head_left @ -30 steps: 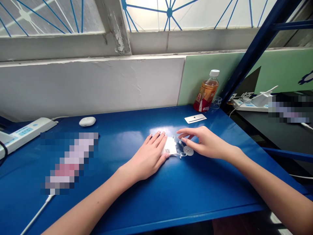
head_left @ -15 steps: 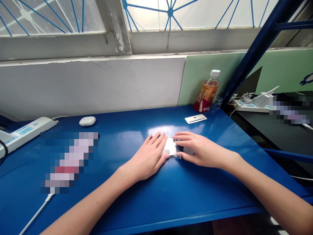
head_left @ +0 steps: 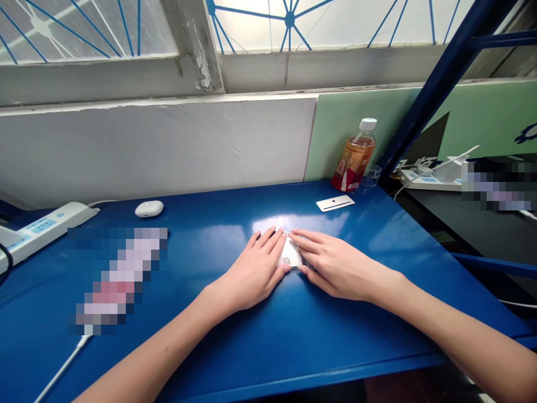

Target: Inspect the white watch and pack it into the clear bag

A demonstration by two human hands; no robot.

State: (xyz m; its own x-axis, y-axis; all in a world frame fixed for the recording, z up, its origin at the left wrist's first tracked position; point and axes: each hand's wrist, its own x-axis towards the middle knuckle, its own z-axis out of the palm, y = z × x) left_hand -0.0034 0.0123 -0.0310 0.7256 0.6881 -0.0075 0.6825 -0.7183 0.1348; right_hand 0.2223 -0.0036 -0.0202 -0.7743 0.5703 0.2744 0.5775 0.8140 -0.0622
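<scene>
A small flat white packet (head_left: 290, 252) with a dark printed square and a clear wrapping lies on the blue table (head_left: 260, 347), partly hidden under both hands. My left hand (head_left: 260, 268) rests flat over its left side, fingers stretched out and slightly apart. Over the packet's right side lies my right hand (head_left: 335, 263), fingers extended, its thumb near the packet's lower edge. What is under the right palm is hidden.
A drink bottle (head_left: 354, 157) and a white card (head_left: 335, 203) are at the back right. At left are a white earbud case (head_left: 149, 209), a power strip (head_left: 50, 224) and a blurred-out object (head_left: 126, 274) with a white cable (head_left: 62, 366). A blue post (head_left: 444, 78) rises at right.
My right hand has moved left and slightly down onto the packet's right side, covering a round greyish thing that showed beneath it. My left hand has stayed in place.
</scene>
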